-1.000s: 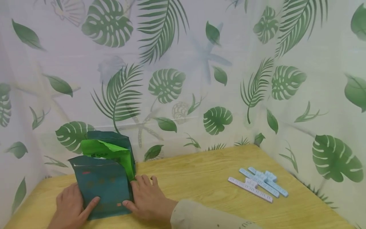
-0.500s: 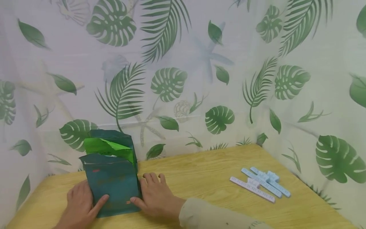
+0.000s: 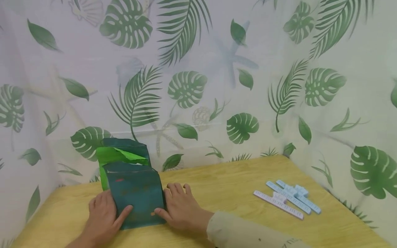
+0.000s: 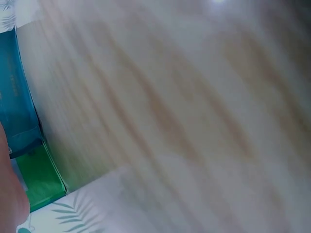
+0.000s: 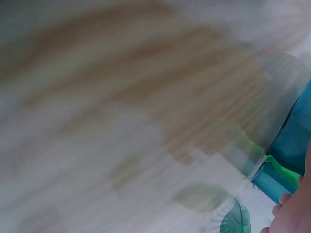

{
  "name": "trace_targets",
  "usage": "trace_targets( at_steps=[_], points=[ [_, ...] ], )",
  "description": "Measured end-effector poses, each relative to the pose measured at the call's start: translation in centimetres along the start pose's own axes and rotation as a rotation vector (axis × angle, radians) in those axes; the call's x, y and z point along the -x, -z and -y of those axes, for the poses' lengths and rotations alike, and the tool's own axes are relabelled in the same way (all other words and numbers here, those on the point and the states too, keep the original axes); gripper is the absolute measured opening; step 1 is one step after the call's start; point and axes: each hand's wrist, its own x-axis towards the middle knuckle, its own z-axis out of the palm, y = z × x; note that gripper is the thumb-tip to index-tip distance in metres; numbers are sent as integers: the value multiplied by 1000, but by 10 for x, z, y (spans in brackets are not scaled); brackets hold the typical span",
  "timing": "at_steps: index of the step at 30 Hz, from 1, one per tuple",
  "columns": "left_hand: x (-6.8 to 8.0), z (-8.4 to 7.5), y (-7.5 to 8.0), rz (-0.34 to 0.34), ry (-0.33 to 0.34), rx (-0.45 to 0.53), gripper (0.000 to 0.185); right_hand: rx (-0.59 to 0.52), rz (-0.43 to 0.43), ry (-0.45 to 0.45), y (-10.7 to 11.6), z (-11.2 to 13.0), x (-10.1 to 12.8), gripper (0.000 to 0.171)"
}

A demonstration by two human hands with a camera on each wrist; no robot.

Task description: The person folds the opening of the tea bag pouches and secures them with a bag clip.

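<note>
left hand [image 3: 103, 215] flat, fingers straight, pressing bag [image 3: 136, 199] left edge | right hand [image 3: 181, 208] flat, released grip, against its right edge | bag upright on tabletop [image 3: 229, 186] near curtain [image 3: 198, 86] | clips [image 3: 286, 199] well apart

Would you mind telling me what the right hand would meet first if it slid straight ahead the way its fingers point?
Probably nothing on the table: the right hand points away beside the teal bag, so it would likely reach the leaf-print curtain first, though depth is unclear.
</note>
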Motion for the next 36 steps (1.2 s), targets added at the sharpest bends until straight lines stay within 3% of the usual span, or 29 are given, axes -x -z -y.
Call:
trace_targets(
  at_steps=[12, 22, 36],
  points=[
    [-9, -11, -8, -4, -7, -10, 82, 15, -37, 6, 1, -16, 3, 70],
    [-15, -20, -11, 45, -12, -29, 83, 8, -41, 6, 6, -26, 10, 69],
    [-19, -34, -20, 26, -40, -35, 86, -8, -49, 1, 6, -41, 21, 65]
  ],
)
